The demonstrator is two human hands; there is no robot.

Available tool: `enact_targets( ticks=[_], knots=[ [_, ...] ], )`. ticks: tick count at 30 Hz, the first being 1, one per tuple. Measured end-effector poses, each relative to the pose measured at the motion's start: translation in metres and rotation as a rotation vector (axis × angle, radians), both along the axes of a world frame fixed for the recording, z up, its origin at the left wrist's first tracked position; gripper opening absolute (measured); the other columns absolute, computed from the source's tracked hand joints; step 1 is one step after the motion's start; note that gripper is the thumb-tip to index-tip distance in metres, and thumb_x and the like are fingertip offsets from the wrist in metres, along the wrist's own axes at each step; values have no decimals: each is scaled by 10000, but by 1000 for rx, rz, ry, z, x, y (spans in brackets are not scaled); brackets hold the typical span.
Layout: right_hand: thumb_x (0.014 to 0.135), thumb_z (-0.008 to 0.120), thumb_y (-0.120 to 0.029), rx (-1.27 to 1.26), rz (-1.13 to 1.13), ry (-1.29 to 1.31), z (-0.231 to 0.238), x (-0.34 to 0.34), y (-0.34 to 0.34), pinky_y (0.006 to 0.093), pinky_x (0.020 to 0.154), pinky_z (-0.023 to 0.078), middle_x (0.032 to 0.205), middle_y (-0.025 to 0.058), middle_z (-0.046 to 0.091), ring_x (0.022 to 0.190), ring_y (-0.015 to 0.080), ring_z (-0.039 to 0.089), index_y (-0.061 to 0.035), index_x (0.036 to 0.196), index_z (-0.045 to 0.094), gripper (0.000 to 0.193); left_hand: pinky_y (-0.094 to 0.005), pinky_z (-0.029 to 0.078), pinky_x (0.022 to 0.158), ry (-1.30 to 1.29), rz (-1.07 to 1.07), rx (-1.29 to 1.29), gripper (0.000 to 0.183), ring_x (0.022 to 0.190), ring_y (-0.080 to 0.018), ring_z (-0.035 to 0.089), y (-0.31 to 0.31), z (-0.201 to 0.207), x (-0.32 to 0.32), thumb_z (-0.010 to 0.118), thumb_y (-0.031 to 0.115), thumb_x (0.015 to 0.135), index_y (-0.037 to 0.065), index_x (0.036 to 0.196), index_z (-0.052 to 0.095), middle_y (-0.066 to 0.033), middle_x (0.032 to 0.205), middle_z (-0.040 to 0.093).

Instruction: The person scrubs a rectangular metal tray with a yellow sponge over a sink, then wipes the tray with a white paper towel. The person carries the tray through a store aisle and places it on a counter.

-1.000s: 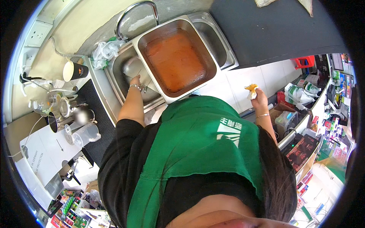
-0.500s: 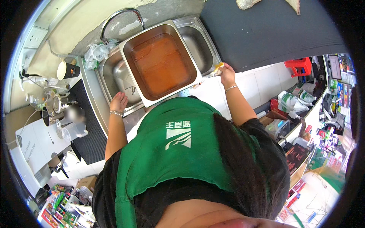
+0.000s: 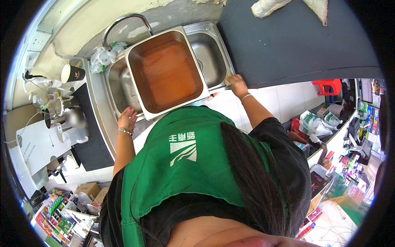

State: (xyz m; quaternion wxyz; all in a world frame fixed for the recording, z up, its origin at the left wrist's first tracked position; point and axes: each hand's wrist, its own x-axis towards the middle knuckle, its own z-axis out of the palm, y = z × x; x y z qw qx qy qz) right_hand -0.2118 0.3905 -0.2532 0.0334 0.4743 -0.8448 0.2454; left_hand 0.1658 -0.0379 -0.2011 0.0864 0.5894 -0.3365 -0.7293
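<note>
A deep rectangular metal pan (image 3: 177, 108), its inside coated brown, lies across the double sink (image 3: 212, 61). My left hand (image 3: 128, 119) is open and empty by the front edge of the left basin, just left of the pan. At the sink's front right corner, my right hand (image 3: 237, 85) is closed on a small yellow and white piece, maybe a sponge (image 3: 228, 80), mostly hidden by the fingers. That hand presses near the rim beside the black counter.
A curved faucet (image 3: 127, 17) rises behind the sink, next to a crumpled plastic bag (image 3: 103, 57). The black counter (image 3: 284, 49) on the right bears whitish cloths (image 3: 269, 6). At left are a paper cup (image 3: 73, 73), clear jugs and a black mat (image 3: 96, 136). A red stool (image 3: 328, 87) stands beyond.
My right hand has moved slightly left and down onto the sink's corner, covering more of the yellow and white piece. My left hand stays open near the sink edge. The view has shifted a little.
</note>
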Motion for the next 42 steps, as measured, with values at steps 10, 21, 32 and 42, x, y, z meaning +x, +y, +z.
enact_targets(
  ticks=[10, 21, 32, 42],
  knots=[
    [751, 535, -64, 317, -213, -78, 3, 8, -4, 393, 799, 459, 922, 167, 572, 892, 338, 537, -10, 866, 634, 162, -370, 443, 847, 29, -50, -28, 369, 993, -237, 546, 13, 5, -30, 501, 205, 908, 76, 1245, 427, -97, 1181, 550],
    [775, 550, -116, 405, -270, -252, 2, -9, -15, 440, 735, 481, 886, 179, 571, 795, 361, 590, -23, 767, 645, 133, -325, 475, 807, 28, -106, -79, 382, 951, -218, 565, 13, 9, -44, 497, 195, 909, 43, 1252, 425, -111, 1138, 568],
    [774, 518, -101, 497, -335, -282, 24, -4, -16, 455, 735, 497, 905, 229, 591, 813, 380, 603, -28, 828, 632, 146, -197, 424, 537, -263, -352, -731, 214, 643, -73, 530, 23, 25, -56, 616, 164, 843, -6, 973, 602, -31, 814, 614],
    [755, 533, -116, 566, -378, -369, 24, -5, -32, 445, 790, 494, 941, 248, 603, 858, 399, 606, -12, 898, 637, 205, -233, 347, 366, -204, -379, -510, 332, 429, -64, 440, 30, 69, -69, 579, 338, 870, 15, 935, 615, -13, 635, 551]
  ],
)
